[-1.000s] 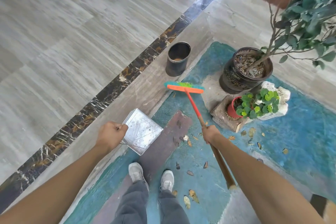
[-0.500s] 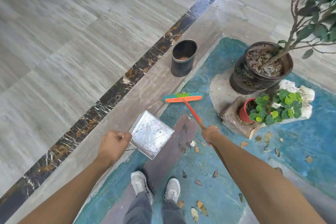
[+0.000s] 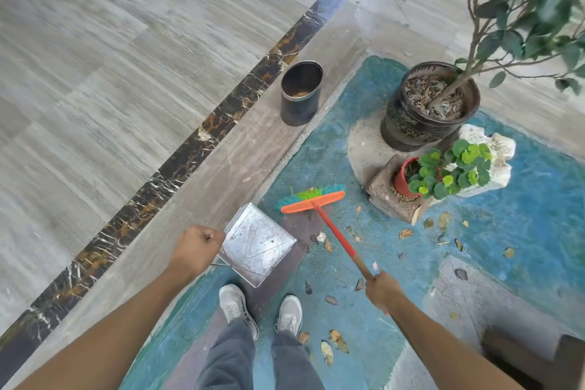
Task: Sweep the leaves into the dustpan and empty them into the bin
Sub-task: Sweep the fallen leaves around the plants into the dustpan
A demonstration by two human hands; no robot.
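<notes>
From my seat I see the left hand [image 3: 196,250] fisted tight round the handle of the metal dustpan [image 3: 258,245], which hangs just right of that grip above the floor, ahead of the grey shoes [image 3: 235,307]. The right hand [image 3: 381,291] is closed round the broom [image 3: 329,228] shaft; its orange head lies ahead, beside the dustpan's far corner. Dry leaves [image 3: 335,339] lie scattered over the blue-green painted floor [image 3: 364,320], around the shoes and to the right. The black bin [image 3: 300,93] stands well ahead on the grey tile strip. The dustpan handle is hidden inside the fist; whether the bristles touch the floor I cannot quite tell. A large potted tree [image 3: 430,104] and a small red pot [image 3: 403,179] stand right of the broom.
</notes>
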